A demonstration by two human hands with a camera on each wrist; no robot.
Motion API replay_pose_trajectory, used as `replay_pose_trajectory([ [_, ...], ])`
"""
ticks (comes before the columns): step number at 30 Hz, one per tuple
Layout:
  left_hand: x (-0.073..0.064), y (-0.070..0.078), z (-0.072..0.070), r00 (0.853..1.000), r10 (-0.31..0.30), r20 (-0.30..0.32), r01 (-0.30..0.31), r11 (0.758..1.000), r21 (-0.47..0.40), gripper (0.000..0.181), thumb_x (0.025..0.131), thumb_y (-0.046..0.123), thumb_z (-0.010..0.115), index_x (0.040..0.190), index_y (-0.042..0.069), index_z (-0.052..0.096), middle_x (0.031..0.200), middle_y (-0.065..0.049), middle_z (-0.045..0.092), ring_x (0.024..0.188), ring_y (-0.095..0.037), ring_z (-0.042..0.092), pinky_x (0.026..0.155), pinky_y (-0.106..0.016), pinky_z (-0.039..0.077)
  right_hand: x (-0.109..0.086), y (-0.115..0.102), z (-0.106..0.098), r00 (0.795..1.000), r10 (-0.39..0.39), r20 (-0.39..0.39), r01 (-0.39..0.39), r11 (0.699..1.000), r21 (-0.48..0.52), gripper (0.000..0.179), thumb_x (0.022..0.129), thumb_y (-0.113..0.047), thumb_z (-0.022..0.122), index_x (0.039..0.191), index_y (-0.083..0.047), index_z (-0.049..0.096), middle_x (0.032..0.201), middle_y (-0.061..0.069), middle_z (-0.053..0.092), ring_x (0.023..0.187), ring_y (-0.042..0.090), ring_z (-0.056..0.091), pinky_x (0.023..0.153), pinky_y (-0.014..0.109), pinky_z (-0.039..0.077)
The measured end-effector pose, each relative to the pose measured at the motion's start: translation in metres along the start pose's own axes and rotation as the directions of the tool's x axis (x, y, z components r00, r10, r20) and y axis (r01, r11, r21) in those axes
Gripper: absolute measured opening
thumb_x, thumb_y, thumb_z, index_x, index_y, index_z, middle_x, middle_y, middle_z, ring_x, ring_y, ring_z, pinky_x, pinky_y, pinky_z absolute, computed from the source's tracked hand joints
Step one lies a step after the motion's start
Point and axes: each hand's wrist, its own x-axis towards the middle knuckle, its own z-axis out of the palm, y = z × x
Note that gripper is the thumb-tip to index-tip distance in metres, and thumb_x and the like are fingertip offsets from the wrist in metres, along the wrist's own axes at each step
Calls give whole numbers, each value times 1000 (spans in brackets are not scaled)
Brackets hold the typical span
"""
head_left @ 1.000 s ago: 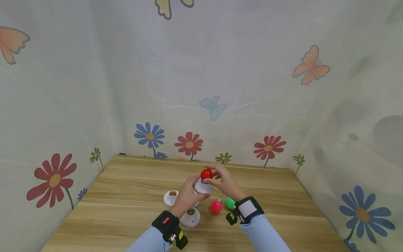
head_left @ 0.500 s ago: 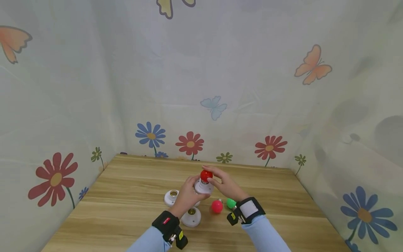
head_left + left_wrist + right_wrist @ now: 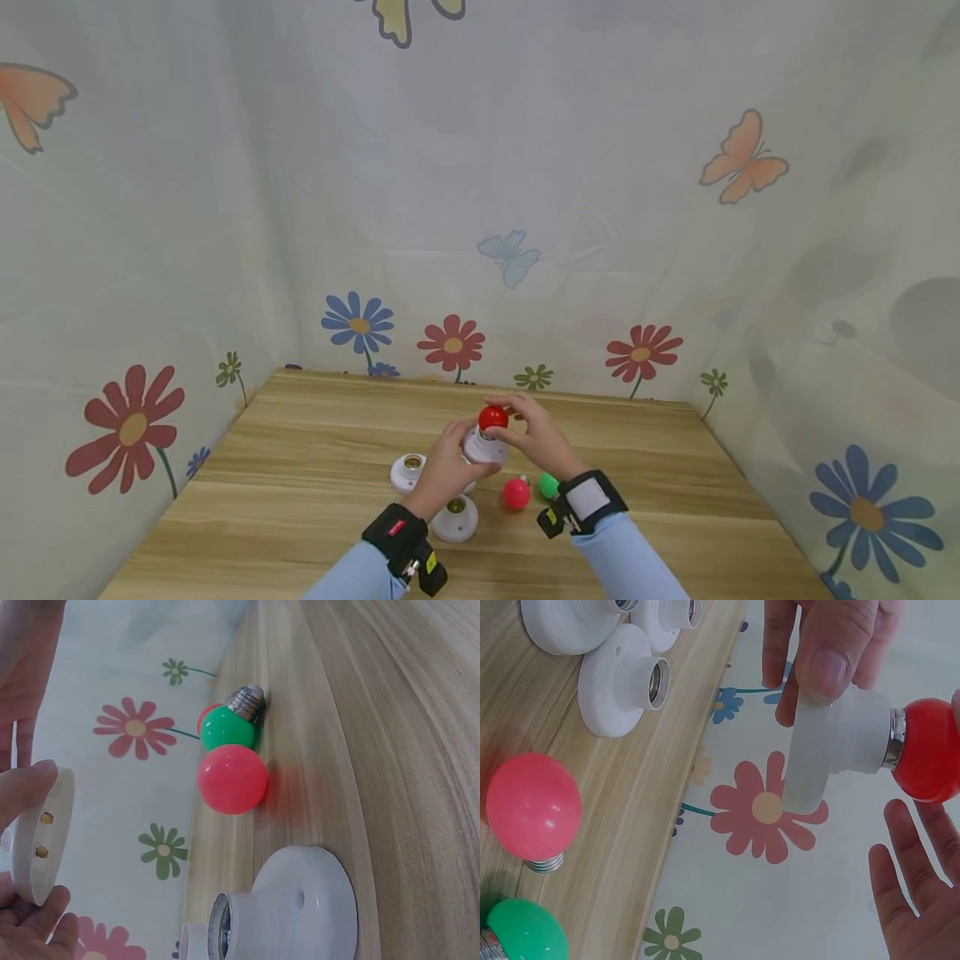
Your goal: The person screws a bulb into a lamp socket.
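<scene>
My left hand (image 3: 447, 468) grips the rim of a white lamp holder (image 3: 817, 750), raised above the table. A red light bulb (image 3: 492, 417) sits at the holder's mouth, part of its metal screw base showing in the right wrist view. The thumb and fingers of my right hand (image 3: 543, 439) hold the bulb's round glass. In the left wrist view, the holder's underside (image 3: 51, 832) shows two brass contacts. Below my hands, a pink bulb (image 3: 517, 493) and a green bulb (image 3: 549, 484) lie on the wooden table.
White lamp holders stand on the table: one at the left (image 3: 407, 472), one nearer (image 3: 455, 521), and a third (image 3: 664, 622) mostly behind my left hand. Another red round thing (image 3: 206, 714) peeks out behind the green bulb. A flower-printed cloth (image 3: 517, 167) hangs behind the table.
My right hand's fingers reached flatter over the red bulb half a second ago; now they curl round its side again. The left hand and lamp holder stay nearly in place.
</scene>
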Motion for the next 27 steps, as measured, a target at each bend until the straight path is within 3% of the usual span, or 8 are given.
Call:
replay_pose_trajectory([
  [7,-1,0,0,1000,-4,1,4,1000,3,77,73,40,84,138,18,50,133,-6,54,119,-29,55,97,-53,49,0,1,2,1000,2,-20,-2,1000,12,53,83,-24,76,131,-10,57,124,7,59,108,24,57,95,52,49],
  [14,-2,2,-1,1000,-12,4,12,1000,-7,78,74,39,83,140,18,48,134,-6,53,120,-29,54,98,-54,48,-4,5,-4,996,-87,33,83,992,96,56,96,-18,59,148,-15,39,154,8,35,137,34,38,104,59,40],
  [20,-3,6,-3,1000,-11,1,11,1000,-5,77,75,37,83,140,15,47,134,-6,53,119,-28,55,97,-52,49,-6,4,-5,986,-87,139,71,991,111,49,98,-18,56,145,-13,44,150,7,43,139,33,38,106,64,34],
  [27,-3,6,-4,1000,-8,5,8,1000,10,77,75,37,83,140,14,47,132,-6,53,116,-27,55,96,-50,50,-5,2,-4,984,-94,151,73,988,140,48,98,-14,56,144,-12,45,148,11,45,135,35,41,107,63,34],
])
